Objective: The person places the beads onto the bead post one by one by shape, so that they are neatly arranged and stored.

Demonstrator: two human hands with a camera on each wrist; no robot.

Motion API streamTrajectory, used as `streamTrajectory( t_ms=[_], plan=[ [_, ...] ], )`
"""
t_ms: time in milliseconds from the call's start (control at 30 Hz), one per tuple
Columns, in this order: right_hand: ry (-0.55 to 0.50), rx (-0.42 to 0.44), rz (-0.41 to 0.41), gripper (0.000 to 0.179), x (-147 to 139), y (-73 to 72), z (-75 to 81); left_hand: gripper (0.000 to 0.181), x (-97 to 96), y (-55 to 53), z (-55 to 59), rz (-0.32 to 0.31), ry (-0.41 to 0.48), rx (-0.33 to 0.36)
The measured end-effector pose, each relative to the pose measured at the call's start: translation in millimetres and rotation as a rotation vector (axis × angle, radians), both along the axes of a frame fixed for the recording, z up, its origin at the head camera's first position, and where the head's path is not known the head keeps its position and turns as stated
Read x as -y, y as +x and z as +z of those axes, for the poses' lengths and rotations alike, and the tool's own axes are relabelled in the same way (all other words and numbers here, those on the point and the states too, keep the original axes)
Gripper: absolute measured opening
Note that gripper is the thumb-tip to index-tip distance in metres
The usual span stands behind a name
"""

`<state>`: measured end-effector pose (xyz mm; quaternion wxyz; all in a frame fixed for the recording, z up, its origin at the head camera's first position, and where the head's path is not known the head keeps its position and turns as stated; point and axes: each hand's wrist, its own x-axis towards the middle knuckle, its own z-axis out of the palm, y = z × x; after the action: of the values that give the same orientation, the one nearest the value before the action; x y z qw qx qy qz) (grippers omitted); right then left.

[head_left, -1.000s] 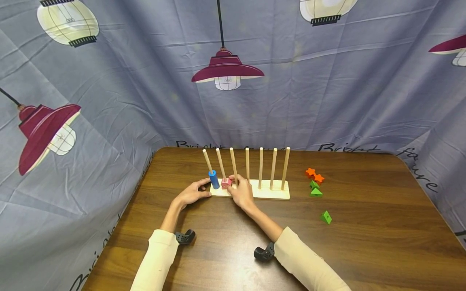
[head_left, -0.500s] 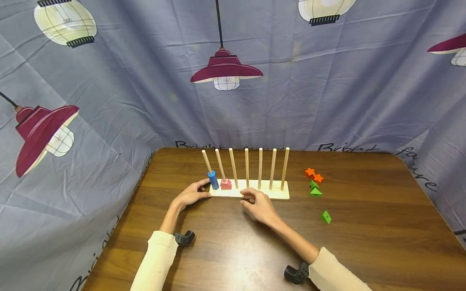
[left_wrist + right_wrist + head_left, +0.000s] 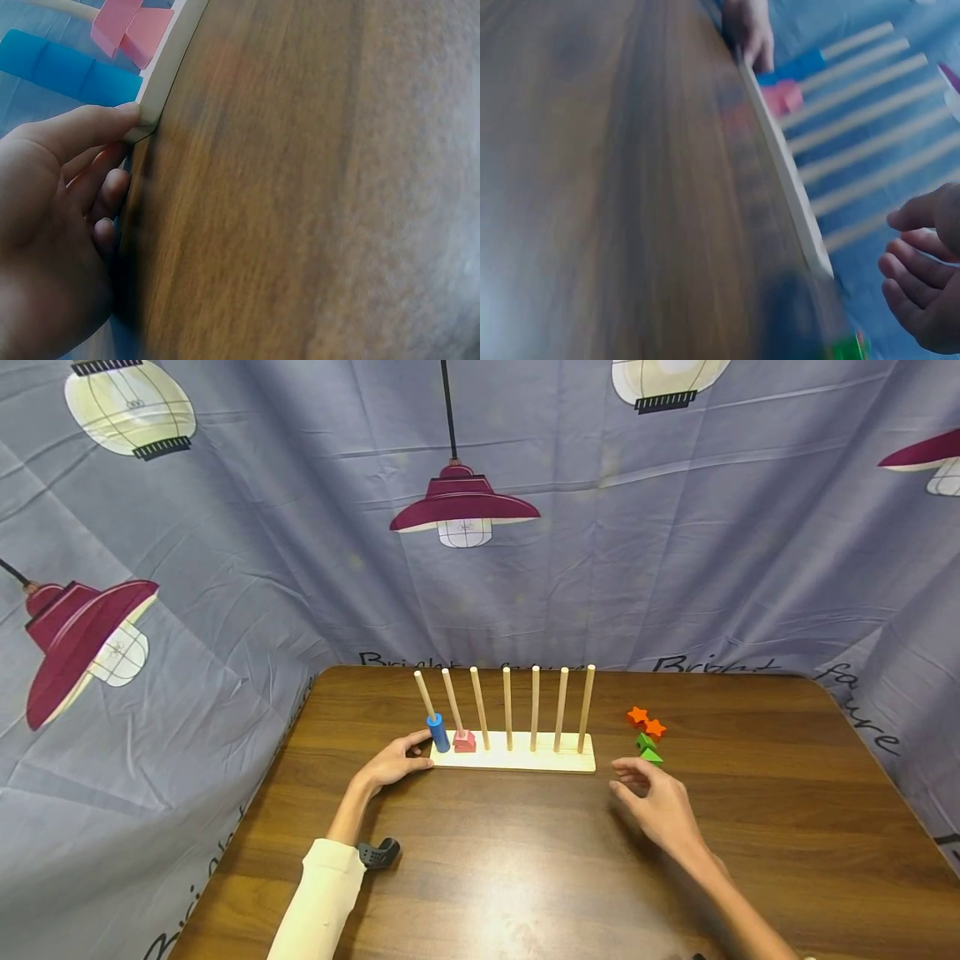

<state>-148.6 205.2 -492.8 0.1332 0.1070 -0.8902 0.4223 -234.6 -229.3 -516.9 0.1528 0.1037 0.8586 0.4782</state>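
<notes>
At the left end of the wooden peg board (image 3: 517,762), the left hand (image 3: 392,762) pinches a corner between thumb and fingers, beside blue cylinders (image 3: 438,734) on the first peg (image 3: 423,695) and pink blocks (image 3: 464,742) on the next. Right of the board, the right hand (image 3: 660,802) hovers, thumb and fingers parted, near green triangular blocks (image 3: 651,756), with orange stars (image 3: 655,728) beyond on the brown table (image 3: 480,860)

A gray-blue lamp-print curtain (image 3: 600,585) hangs behind a brown wooden table (image 3: 787,802).
</notes>
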Motion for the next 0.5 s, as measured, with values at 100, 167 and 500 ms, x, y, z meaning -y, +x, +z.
streamTrajectory(
  t_ms=[100, 167, 500],
  plan=[
    [0.081, -0.046, -0.071, 0.030, -28, 8.3, -1.1, 0.063, -1.0, 0.7, -0.2, 0.000, -0.006, -0.003],
    [0.120, -0.031, -0.097, 0.032, -43, 12.7, -1.3, 0.062, -1.5, 1.2, 0.5, -0.001, -0.009, -0.001],
    [0.253, 0.218, -0.044, 0.044, -73, 16.0, -8.6, 0.063, -0.9, 2.2, 1.6, -0.005, -0.012, 0.001]
  ],
)
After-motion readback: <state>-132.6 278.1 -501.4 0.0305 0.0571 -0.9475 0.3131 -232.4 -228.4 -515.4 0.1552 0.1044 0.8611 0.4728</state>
